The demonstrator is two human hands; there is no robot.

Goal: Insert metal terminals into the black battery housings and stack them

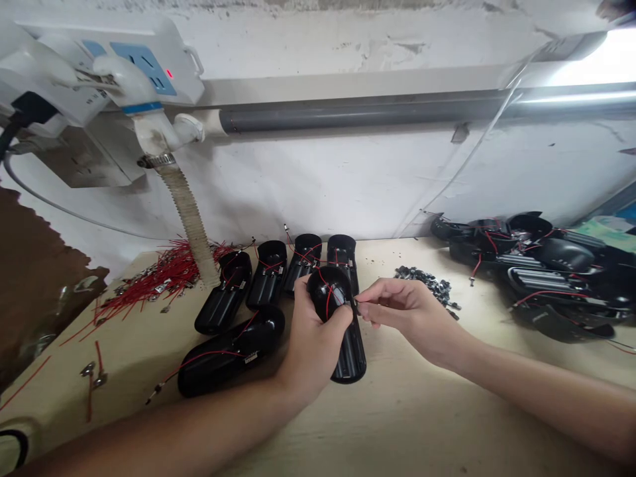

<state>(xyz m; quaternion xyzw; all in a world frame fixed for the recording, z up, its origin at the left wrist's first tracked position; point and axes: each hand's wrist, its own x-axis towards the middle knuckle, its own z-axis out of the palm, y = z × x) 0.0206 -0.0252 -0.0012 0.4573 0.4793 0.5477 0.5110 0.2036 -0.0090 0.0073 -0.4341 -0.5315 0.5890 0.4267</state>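
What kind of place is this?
It looks like a small workshop where things get put together. A wooden bench holds black casings with wires in them, a heap of red wires and a pile of small metal parts.

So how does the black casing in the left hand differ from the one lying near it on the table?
The held black casing stands nearly upright, domed end up, in the left hand; the lying black casing rests on its side. Red wire crosses the held one's dome; the lying one's wire trails off to a small metal terminal. Both are glossy black plastic, same shape.
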